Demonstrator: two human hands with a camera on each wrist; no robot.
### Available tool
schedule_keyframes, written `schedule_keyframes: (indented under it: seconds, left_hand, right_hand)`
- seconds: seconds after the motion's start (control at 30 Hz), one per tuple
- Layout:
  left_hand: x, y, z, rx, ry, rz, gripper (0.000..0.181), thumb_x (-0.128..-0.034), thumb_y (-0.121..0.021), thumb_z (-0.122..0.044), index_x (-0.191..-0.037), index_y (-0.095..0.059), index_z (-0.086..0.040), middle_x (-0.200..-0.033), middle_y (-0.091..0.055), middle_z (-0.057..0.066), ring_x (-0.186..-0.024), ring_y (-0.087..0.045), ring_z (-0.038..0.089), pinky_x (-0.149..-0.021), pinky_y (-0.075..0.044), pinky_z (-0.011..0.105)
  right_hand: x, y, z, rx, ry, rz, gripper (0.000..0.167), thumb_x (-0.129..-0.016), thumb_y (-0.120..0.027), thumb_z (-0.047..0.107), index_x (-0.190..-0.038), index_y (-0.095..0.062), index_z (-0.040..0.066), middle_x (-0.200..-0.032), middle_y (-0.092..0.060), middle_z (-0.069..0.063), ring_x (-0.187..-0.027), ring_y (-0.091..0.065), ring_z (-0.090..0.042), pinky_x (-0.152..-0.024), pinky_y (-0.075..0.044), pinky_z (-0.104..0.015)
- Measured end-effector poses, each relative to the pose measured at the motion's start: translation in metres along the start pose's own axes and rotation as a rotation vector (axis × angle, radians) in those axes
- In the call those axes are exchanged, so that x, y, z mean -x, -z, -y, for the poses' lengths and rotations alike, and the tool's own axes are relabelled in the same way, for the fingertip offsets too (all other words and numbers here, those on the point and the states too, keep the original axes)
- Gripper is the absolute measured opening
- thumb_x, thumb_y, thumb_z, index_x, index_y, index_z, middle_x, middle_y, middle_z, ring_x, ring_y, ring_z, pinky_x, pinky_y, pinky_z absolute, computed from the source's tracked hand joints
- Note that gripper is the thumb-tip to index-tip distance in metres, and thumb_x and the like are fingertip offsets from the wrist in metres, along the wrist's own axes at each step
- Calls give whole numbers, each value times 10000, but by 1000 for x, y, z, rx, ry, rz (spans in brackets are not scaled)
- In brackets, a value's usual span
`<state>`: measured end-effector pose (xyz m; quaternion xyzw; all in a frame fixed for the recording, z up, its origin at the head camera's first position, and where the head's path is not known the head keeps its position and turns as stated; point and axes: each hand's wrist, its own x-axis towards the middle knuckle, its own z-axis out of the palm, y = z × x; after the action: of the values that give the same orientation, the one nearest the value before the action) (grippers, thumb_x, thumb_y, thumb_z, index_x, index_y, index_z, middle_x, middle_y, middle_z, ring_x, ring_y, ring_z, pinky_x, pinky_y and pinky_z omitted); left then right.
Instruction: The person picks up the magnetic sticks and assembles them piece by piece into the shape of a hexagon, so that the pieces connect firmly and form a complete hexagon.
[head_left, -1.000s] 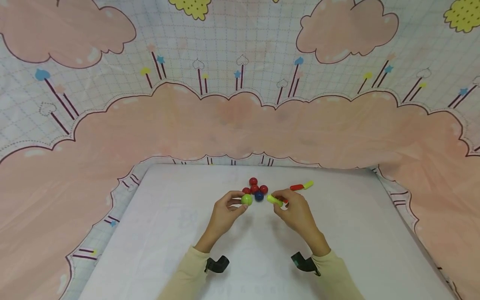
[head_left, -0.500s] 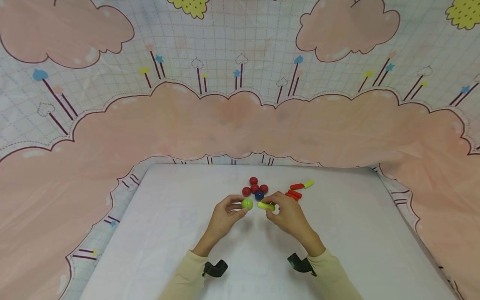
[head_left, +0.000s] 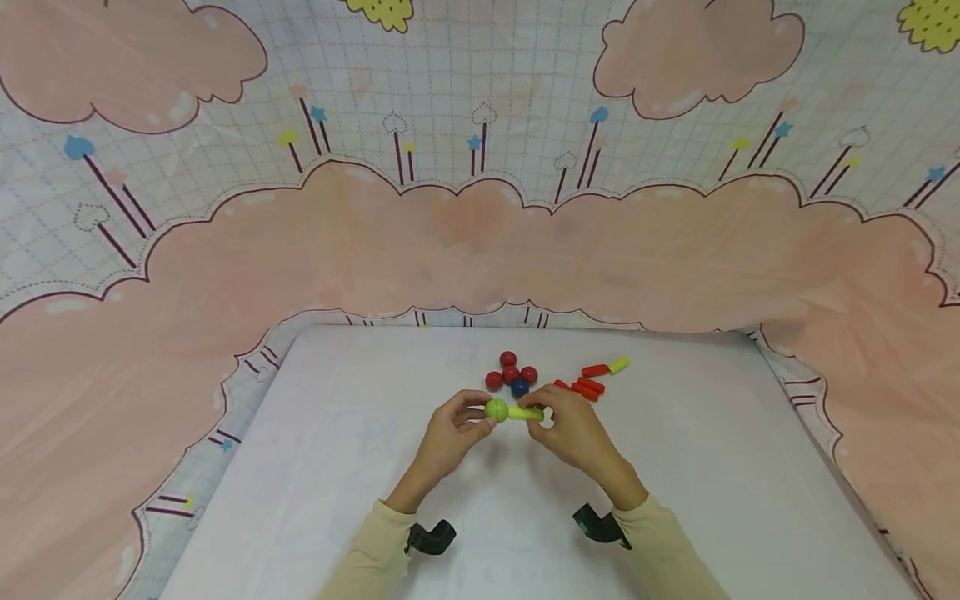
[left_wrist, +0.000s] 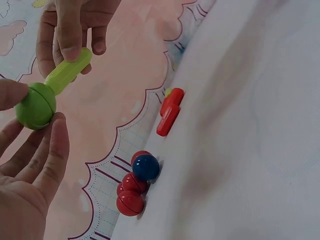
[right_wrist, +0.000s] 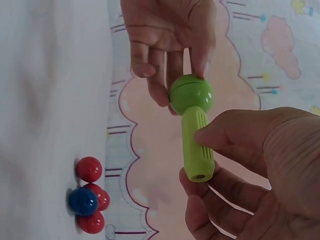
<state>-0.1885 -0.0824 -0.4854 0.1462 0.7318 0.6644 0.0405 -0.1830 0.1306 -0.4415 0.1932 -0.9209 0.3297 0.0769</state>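
The left hand (head_left: 448, 429) pinches a green ball (head_left: 497, 409) between thumb and fingers. A yellow-green ribbed stick (head_left: 525, 412) is pinched by the right hand (head_left: 577, 429), its end touching the ball. In the left wrist view the stick (left_wrist: 69, 71) slants up from the ball (left_wrist: 36, 106). The right wrist view shows the stick (right_wrist: 196, 145) below the ball (right_wrist: 192, 94), with a small dark hole in its free end. Both things are held above the table.
Beyond the hands on the white table (head_left: 360, 467) lie several red balls (head_left: 508, 359) around a blue ball (head_left: 520, 388). Several red sticks (head_left: 586, 391) lie to the right, behind the right hand, with a red stick (head_left: 596, 370) touching a yellow-green one (head_left: 618, 365).
The right hand has moved left with the yellow-green stick, which has swung to point at the green ball and now touches it. The left hand has come slightly lower.
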Motion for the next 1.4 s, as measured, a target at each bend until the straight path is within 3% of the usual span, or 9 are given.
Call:
schedule_keyframes:
  seconds: [0.13,0.23,0.47,0.7,1.0,1.4]
  left_hand:
    - [1,1,0,7,39,34,371,-906,-671,-66,-1257,-561,-17,-1202,-617,189,-992,-675,173,-764,-565,242]
    - [1,0,2,-35,45,55,380,-905,-685,-95,-1260,-570,-24,-1182,-622,186,-955,-660,158,-757,-557,233]
    - [2,-2,6,-217,9,46,287,-893,-723,-172,-1169,-657,-132,-1077,-646,80,-881,-541,143,-735,-490,190]
    - [4,-2,10,-393,-59,45,247,-903,-718,-241,-1138,-682,-174,-1081,-674,-8,-898,-552,131,-775,-472,210]
    - [8,8,16,-433,-26,28,251,-922,-695,-228,-1161,-655,-164,-1099,-671,0,-929,-565,129,-824,-491,245]
    - [9,12,17,-425,-15,-20,266,-898,-724,-251,-1140,-653,-164,-1076,-676,-3,-912,-571,135,-816,-508,218]
  right_hand:
    - [-1,-1,2,-63,13,7,254,-777,-800,65,-1015,-724,110,-944,-699,12,-826,-589,-132,-705,-527,-245]
    - [-1,-3,3,-109,37,3,247,-782,-797,54,-1013,-715,83,-957,-696,-16,-823,-612,-152,-708,-559,-271]
    - [-2,-10,3,-156,49,23,214,-808,-788,63,-1004,-709,96,-948,-673,-4,-837,-650,-136,-743,-581,-290]
    - [-2,-13,6,-167,31,66,234,-820,-783,71,-1037,-699,82,-984,-674,-14,-905,-680,-178,-795,-585,-318]
    - [-3,-9,-7,-141,-5,41,272,-830,-780,106,-1084,-685,85,-1048,-702,-90,-928,-685,-204,-792,-583,-379]
    - [-8,-4,-33,-107,-123,-2,337,-853,-768,171,-1166,-669,98,-1091,-704,-55,-963,-676,-229,-811,-569,-374]
